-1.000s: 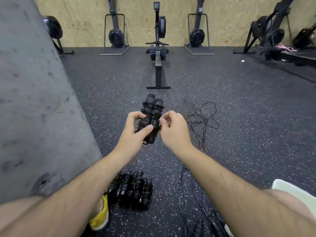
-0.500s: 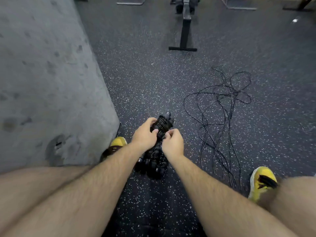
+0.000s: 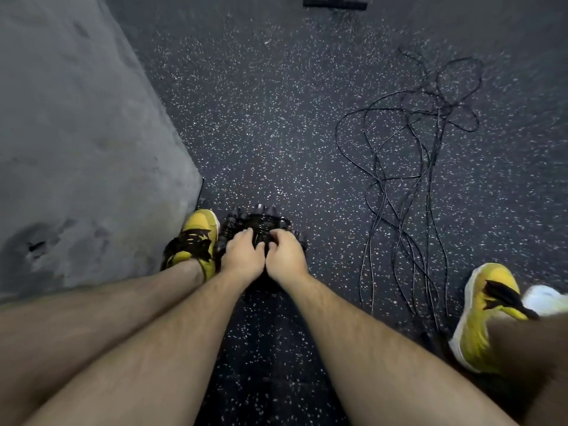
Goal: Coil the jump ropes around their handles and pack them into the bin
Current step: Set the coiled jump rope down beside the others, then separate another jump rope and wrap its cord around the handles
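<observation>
A coiled jump rope [image 3: 261, 224], black cord wound around its paired handles, sits low at the floor on a cluster of other coiled ropes [image 3: 228, 233]. The left hand [image 3: 242, 256] and right hand [image 3: 285, 256] meet side by side on its near end, the fingers of both curled over the coils and gripping it. Just left of the left hand is a yellow shoe [image 3: 196, 241]. Well right of the right hand, loose jump ropes [image 3: 412, 179] lie tangled on the speckled rubber floor [image 3: 270, 118], near the other yellow shoe [image 3: 485, 312]. A grey concrete wall [image 3: 76, 133] stands further left.
</observation>
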`<action>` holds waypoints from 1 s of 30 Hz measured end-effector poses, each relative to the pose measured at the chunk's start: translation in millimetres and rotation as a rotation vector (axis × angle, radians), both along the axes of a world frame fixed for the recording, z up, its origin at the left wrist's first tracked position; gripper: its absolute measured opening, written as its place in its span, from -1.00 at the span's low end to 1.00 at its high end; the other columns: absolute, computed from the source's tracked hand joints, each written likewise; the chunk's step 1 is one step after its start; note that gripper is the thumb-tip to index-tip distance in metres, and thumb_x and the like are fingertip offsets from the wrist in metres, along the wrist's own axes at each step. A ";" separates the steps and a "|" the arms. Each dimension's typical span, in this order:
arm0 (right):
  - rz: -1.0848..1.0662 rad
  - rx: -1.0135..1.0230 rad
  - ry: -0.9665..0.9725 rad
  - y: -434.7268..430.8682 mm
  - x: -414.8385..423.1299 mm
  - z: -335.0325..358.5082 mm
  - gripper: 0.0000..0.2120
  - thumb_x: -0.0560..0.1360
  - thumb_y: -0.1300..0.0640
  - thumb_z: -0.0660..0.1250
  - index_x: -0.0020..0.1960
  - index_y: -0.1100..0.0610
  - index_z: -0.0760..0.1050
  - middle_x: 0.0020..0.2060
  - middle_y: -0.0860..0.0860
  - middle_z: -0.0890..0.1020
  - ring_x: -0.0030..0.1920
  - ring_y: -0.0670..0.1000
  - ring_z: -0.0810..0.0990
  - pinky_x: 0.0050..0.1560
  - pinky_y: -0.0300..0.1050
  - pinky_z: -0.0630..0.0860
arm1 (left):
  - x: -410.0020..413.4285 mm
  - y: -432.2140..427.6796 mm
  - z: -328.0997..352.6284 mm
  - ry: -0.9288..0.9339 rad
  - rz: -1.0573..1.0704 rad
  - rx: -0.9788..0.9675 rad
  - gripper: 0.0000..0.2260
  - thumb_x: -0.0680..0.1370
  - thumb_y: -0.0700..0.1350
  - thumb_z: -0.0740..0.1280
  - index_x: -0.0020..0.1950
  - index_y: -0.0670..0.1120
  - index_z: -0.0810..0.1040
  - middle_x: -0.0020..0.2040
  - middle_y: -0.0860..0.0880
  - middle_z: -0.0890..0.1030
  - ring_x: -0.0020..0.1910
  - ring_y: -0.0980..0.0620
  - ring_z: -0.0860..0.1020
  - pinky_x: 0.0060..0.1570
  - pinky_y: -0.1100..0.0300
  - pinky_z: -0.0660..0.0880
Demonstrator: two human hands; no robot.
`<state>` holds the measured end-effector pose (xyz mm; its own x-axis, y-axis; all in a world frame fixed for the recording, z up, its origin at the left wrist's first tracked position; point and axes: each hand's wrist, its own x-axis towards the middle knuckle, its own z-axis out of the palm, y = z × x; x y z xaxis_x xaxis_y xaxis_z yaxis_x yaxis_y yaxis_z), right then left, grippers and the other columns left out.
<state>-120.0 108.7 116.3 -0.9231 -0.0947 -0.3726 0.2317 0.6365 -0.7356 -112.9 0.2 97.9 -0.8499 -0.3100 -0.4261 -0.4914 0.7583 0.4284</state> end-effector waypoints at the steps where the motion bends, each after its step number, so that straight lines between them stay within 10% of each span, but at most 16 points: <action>1: 0.008 0.003 0.008 3.5 -0.5 1.5 -0.66 0.63 0.19 0.14 0.37 0.14 0.46 0.32 0.03 0.52 0.30 0.04 0.49 0.30 -0.15 0.37 | 0.3 3.6 5.5 0.050 -0.027 -0.105 -0.55 0.66 0.03 0.20 0.52 -0.10 0.36 0.52 -0.09 0.35 0.48 -0.12 0.31 0.44 -0.02 0.30; 13: -0.130 0.202 0.075 138.8 39.2 -0.7 -0.72 0.63 0.02 0.03 0.10 0.05 0.49 0.02 -0.01 0.57 -0.02 0.06 0.57 -0.01 0.07 0.57 | 18.4 138.8 10.7 0.277 -0.464 0.031 -0.77 0.65 -0.04 0.15 0.18 0.01 0.57 0.09 0.01 0.58 0.10 -0.03 0.52 0.14 -0.06 0.45; 30: -0.201 0.244 -0.488 264.8 96.9 -84.2 -0.56 0.34 0.02 0.14 0.20 -0.15 0.49 0.13 0.02 0.55 0.12 0.07 0.49 0.22 -0.09 0.49 | 64.3 271.9 -110.7 -0.437 -0.210 0.092 -0.64 0.51 0.06 0.43 0.11 -0.21 0.61 0.06 -0.17 0.68 0.07 -0.17 0.65 -0.06 0.12 0.52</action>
<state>-23.1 373.5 32.1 -0.6301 0.2064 -0.7486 0.6409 0.6826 -0.3513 -48.6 272.1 -12.8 -0.6253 -0.0958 -0.7744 -0.4810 0.8288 0.2859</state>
